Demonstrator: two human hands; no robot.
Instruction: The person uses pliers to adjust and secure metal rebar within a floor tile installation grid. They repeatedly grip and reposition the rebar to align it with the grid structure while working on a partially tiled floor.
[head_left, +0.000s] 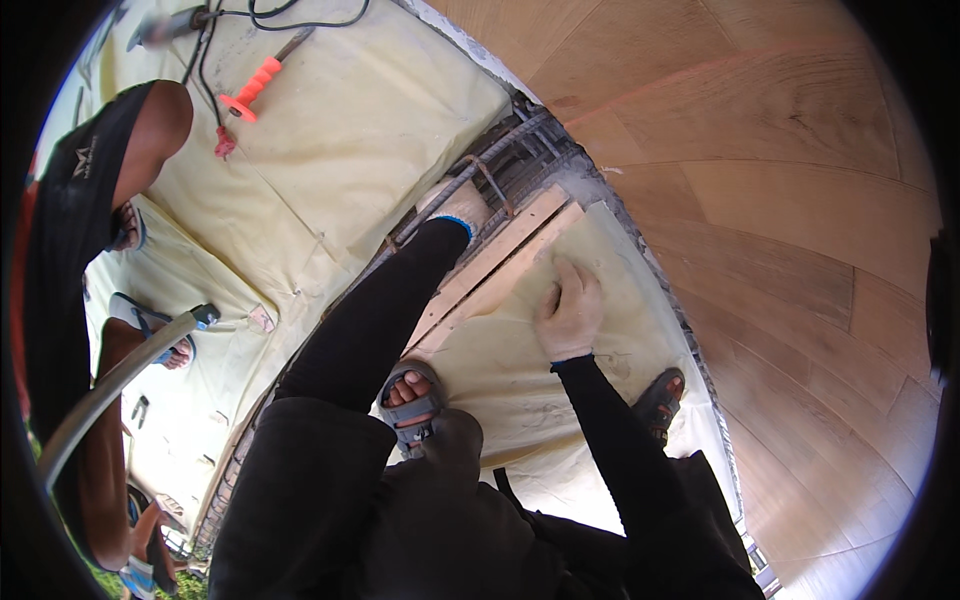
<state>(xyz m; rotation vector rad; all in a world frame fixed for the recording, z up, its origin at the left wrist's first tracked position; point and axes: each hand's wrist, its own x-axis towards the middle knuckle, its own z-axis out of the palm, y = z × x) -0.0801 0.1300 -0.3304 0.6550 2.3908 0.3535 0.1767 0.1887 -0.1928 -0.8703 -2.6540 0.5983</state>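
Observation:
My left hand [468,206], in a pale work glove with a blue cuff, reaches in among steel reinforcing bars [500,152] set in a long channel. A bar crosses in front of it, and its fingers are mostly hidden, so I cannot tell whether it grips anything. Above a cream-coloured sheet [625,270] is my right hand [570,315], gloved the same way. Its thumb stands apart from loosely bent fingers, with nothing visible between them. Two wooden strips [520,228] run along the channel between my hands.
An orange-handled chisel [258,88] with a hand guard lies on the covered slab at upper left, near a power tool [170,28], its cable and a red plug [224,142]. Another person's legs [150,140] and a curved grey pipe [120,390] are at left. A brown wood-patterned wall [760,200] rises at right.

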